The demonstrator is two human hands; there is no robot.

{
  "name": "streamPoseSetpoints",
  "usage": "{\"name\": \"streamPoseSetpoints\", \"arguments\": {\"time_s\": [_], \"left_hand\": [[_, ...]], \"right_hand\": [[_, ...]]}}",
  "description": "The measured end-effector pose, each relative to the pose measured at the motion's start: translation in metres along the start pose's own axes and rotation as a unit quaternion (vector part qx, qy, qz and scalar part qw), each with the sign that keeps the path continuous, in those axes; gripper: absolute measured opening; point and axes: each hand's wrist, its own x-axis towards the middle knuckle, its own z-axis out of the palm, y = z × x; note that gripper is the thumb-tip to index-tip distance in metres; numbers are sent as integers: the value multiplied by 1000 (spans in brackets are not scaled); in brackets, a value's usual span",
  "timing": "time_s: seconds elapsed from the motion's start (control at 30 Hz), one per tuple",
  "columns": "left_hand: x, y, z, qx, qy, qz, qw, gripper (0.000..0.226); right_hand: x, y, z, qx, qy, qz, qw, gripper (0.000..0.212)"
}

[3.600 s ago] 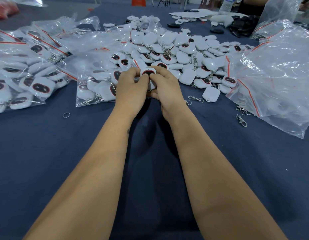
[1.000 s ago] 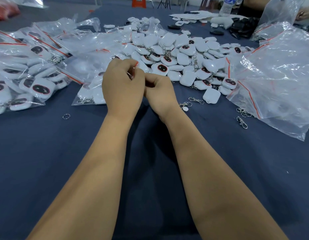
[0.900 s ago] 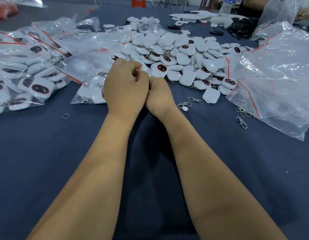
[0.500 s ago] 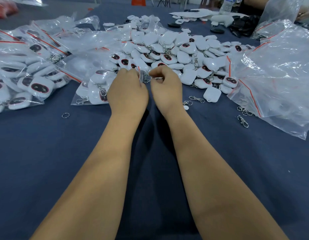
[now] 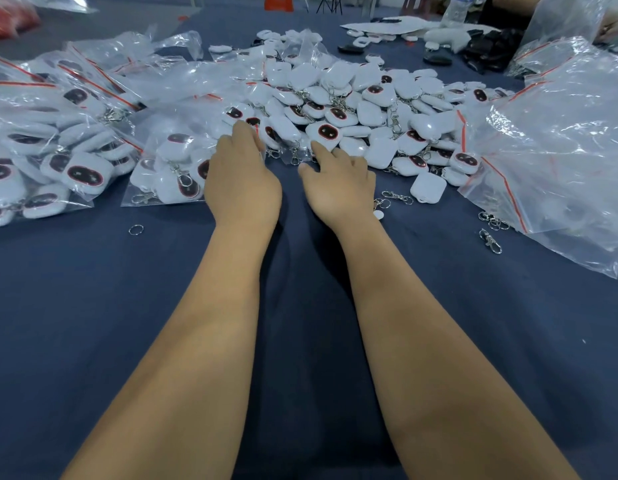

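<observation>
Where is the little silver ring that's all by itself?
In the head view, the silver ring lies on the blue cloth, left of the left hand, just in front of a bag of white cases.

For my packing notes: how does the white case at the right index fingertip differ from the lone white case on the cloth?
The face-up case shows a dark, red-rimmed oval; the lone case shows plain white. The face-up case lies against the pile; the lone case lies apart. Both are white and rounded.
</observation>
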Motion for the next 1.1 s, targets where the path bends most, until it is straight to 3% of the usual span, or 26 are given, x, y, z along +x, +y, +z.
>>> {"name": "streamPoseSetpoints", "arguments": {"time_s": [0.17, 0.33, 0.53, 0.63, 0.8, 0.93, 1.1], "left_hand": [[0, 2, 9, -33, -92, 46, 994, 30], [-2, 4, 11, -14, -124, 56, 991, 27], [-2, 7, 9, -98, -123, 16, 987, 20], [-1, 8, 10, -155, -128, -4, 980, 29], [-3, 11, 8, -260, -100, -34, 960, 23], [-4, 14, 5, -395, -78, -66, 913, 21], [-1, 15, 9, -478, -120, -107, 864, 23]], "right_hand": [[-2, -3, -7, 198, 65, 20, 978, 39], [-6, -3, -11, 345, 131, 48, 928, 4], [-10, -7, -11, 470, 76, 56, 878, 25], [-11, -9, -12, 477, 51, 51, 876, 28], [-13, -11, -11, 482, 38, 55, 874, 24], [-12, -12, -10, 489, 55, 56, 869, 22], [-12, -10, -10, 512, 55, 54, 855, 21]]}}
